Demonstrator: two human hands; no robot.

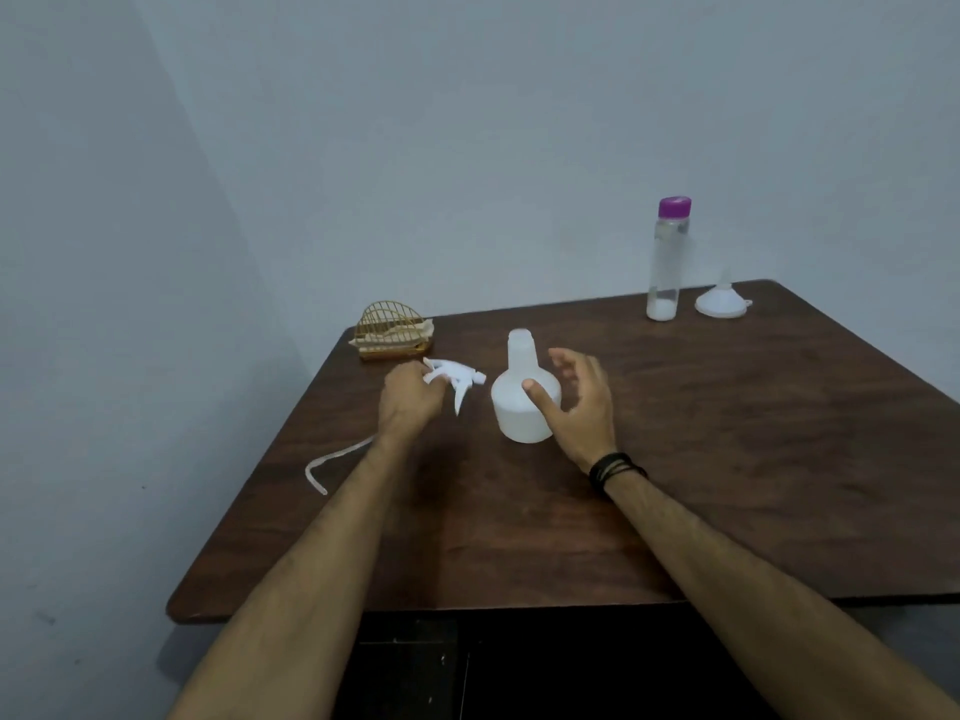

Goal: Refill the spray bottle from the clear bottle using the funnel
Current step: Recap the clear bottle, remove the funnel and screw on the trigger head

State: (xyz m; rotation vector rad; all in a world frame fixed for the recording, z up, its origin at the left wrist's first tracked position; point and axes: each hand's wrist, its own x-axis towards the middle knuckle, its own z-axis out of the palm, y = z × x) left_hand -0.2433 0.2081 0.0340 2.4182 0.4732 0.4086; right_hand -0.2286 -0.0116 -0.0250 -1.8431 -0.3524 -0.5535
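The white spray bottle (521, 394) stands upright in the middle of the dark wooden table (727, 459), its neck uncapped. My left hand (408, 400) is closed on the white spray head (460, 381) just left of the bottle; its thin dip tube (332, 457) trails across the table to the left. My right hand (579, 405) hovers open beside the bottle's right side, thumb near its shoulder, holding nothing. The tall clear bottle (665, 262) with a purple cap stands at the far right. The white funnel (722, 298) rests upside down just right of it.
A small golden wire napkin holder (392, 330) sits at the table's far left corner. Grey walls close in behind and to the left. The table's front edge lies just ahead of my forearms.
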